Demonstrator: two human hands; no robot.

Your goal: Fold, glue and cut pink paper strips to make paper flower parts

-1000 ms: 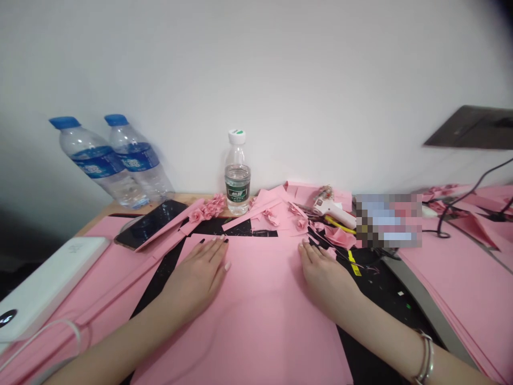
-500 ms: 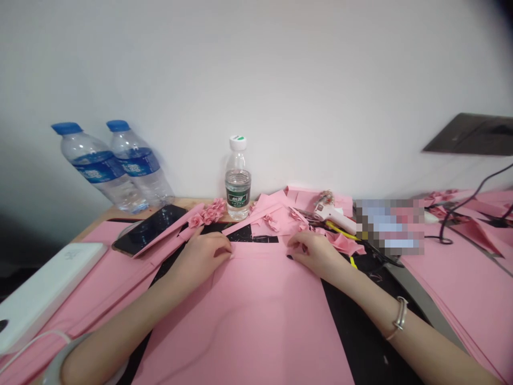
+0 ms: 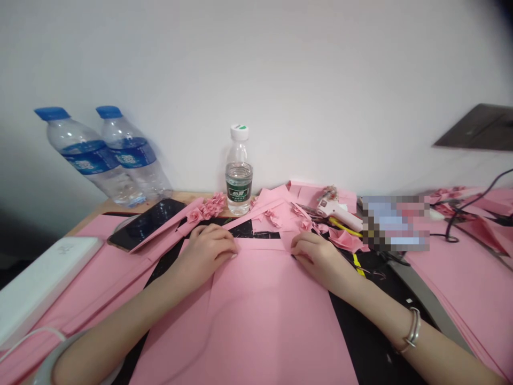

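A large pink paper sheet lies in front of me, with a narrow strip along its far edge that looks folded over. My left hand is closed on the far left part of that edge, thumb and fingertips together on the paper. At the far right corner my right hand grips the same edge with curled fingers. Parts of the corners are hidden under the hands. Just beyond the left hand are pink paper flowers, and more paper flowers lie beyond the sheet among pink scraps.
A small water bottle stands by the wall; two larger bottles lean at the left. A phone and white power bank rest on pink paper. At right are a glue gun, black cables and stacked pink sheets.
Both hands stay at the sheet's far edge, and their fingers have lowered and closed more on the paper. The view has shifted slightly.
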